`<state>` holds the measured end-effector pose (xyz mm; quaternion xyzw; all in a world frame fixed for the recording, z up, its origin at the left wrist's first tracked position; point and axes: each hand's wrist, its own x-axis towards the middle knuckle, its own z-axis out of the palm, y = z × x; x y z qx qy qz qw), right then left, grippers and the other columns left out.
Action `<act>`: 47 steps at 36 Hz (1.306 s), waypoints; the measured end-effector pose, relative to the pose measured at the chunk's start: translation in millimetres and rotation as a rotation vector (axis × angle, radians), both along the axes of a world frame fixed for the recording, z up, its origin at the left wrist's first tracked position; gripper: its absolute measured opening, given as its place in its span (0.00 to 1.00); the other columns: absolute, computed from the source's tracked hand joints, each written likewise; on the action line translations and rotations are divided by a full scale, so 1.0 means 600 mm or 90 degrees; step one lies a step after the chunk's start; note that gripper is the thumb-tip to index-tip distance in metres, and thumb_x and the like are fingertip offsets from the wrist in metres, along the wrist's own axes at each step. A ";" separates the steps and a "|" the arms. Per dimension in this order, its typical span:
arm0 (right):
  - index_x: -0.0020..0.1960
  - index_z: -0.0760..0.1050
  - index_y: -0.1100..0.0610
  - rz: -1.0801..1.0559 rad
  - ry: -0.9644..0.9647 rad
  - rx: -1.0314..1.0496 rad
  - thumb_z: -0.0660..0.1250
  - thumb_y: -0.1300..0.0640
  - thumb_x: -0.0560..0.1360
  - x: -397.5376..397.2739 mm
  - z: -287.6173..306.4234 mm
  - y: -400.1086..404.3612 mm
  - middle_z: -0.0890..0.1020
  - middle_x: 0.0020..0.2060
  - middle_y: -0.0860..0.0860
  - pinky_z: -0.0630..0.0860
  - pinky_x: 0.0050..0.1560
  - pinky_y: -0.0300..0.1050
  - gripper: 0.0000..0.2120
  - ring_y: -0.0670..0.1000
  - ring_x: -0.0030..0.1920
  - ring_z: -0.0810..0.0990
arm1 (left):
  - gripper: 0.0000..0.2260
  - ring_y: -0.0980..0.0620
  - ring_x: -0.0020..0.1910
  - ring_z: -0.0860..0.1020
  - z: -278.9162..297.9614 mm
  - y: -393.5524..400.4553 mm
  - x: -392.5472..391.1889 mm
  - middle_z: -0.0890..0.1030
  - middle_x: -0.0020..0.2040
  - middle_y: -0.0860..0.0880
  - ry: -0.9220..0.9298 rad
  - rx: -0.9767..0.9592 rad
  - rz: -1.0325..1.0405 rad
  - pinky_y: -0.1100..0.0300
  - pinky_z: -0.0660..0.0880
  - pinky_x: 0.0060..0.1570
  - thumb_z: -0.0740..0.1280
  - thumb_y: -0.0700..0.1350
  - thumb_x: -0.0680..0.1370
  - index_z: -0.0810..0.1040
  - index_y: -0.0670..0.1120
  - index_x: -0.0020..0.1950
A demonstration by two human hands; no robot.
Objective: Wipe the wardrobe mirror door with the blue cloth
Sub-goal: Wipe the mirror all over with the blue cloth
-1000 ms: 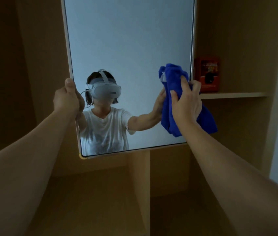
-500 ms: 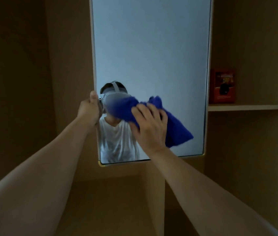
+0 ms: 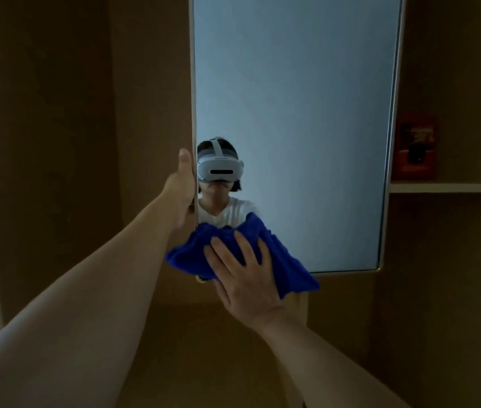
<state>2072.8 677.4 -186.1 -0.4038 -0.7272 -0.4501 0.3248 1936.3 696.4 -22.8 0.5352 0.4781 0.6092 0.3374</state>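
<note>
The tall wardrobe mirror door (image 3: 292, 98) stands ahead, framed in pale metal, and reflects a person wearing a white headset. My left hand (image 3: 182, 189) grips the door's left edge, thumb up along the frame. The blue cloth (image 3: 280, 254) is bunched against the mirror's lower left corner. My right hand (image 3: 245, 272) lies flat on the cloth with fingers spread and presses it to the glass. The cloth hides the bottom left corner of the frame.
Brown wardrobe panels surround the door. To the right, a wooden shelf (image 3: 451, 187) carries a red box (image 3: 416, 148). Below the mirror a vertical wooden divider (image 3: 298, 319) separates two dark compartments.
My right hand has swept the cloth from the mirror's right edge across and down to the lower left corner. The left hand has kept its grip on the door's edge.
</note>
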 end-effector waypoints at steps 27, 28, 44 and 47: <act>0.65 0.75 0.51 -0.059 -0.032 0.143 0.67 0.52 0.72 0.010 0.572 0.003 0.76 0.64 0.48 0.65 0.57 0.60 0.21 0.59 0.60 0.75 | 0.13 0.50 0.33 0.71 0.186 -0.014 -0.023 0.74 0.34 0.48 -0.047 -0.252 -0.133 0.57 0.70 0.34 0.53 0.47 0.81 0.74 0.45 0.42; 0.65 0.75 0.51 -0.069 -0.036 0.137 0.68 0.53 0.72 0.011 0.588 0.005 0.76 0.64 0.48 0.65 0.58 0.59 0.21 0.59 0.61 0.75 | 0.13 0.52 0.31 0.69 0.216 -0.010 -0.020 0.72 0.33 0.48 -0.074 -0.221 -0.136 0.59 0.68 0.33 0.54 0.46 0.81 0.72 0.45 0.40; 0.64 0.75 0.52 -0.094 -0.046 0.166 0.70 0.55 0.69 0.048 0.911 0.012 0.77 0.63 0.50 0.71 0.57 0.59 0.23 0.59 0.60 0.76 | 0.15 0.46 0.49 0.76 0.677 0.005 -0.003 0.78 0.46 0.43 -0.280 -0.063 -0.132 0.50 0.74 0.58 0.54 0.53 0.82 0.73 0.45 0.46; 0.64 0.75 0.53 -0.088 -0.032 0.160 0.70 0.56 0.68 0.045 0.962 0.010 0.77 0.63 0.50 0.70 0.58 0.59 0.24 0.59 0.60 0.76 | 0.15 0.46 0.48 0.79 0.723 0.001 0.002 0.80 0.47 0.44 -0.271 -0.049 -0.110 0.50 0.76 0.53 0.54 0.55 0.81 0.74 0.46 0.47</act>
